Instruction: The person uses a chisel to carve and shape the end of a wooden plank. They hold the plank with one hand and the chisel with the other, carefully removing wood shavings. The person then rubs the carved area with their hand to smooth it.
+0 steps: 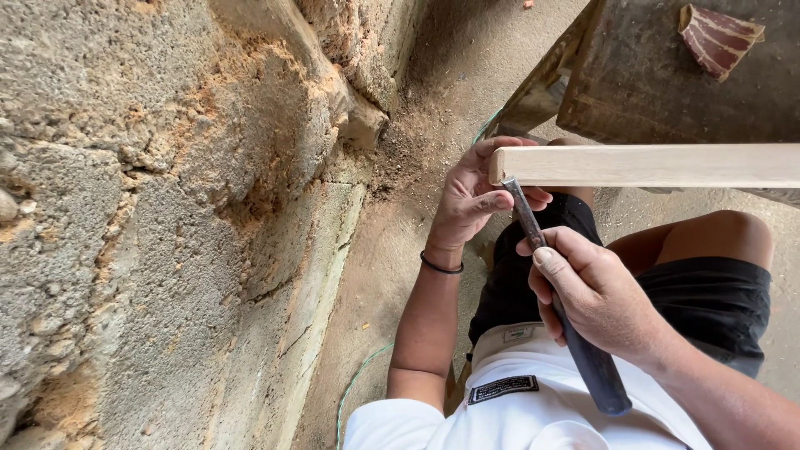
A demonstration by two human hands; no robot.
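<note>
A pale wooden stick (650, 165) runs level from the right edge to the middle of the view. My left hand (471, 196) grips its near end, thumb pressed beside the tip. My right hand (596, 292) holds a long chisel-like tool (583, 350) with a dark handle; its narrow metal blade (521, 208) rests against the stick's end, next to my left thumb. A black band circles my left wrist. I sit in black shorts and a white shirt.
A rough crumbling stone and mortar wall (167, 208) fills the left half. Dirt floor (392, 250) lies below. A dark rusty bench or box (667, 75) stands behind the stick, with a broken reddish shard (717, 37) on it. A thin green cord (354, 383) trails on the ground.
</note>
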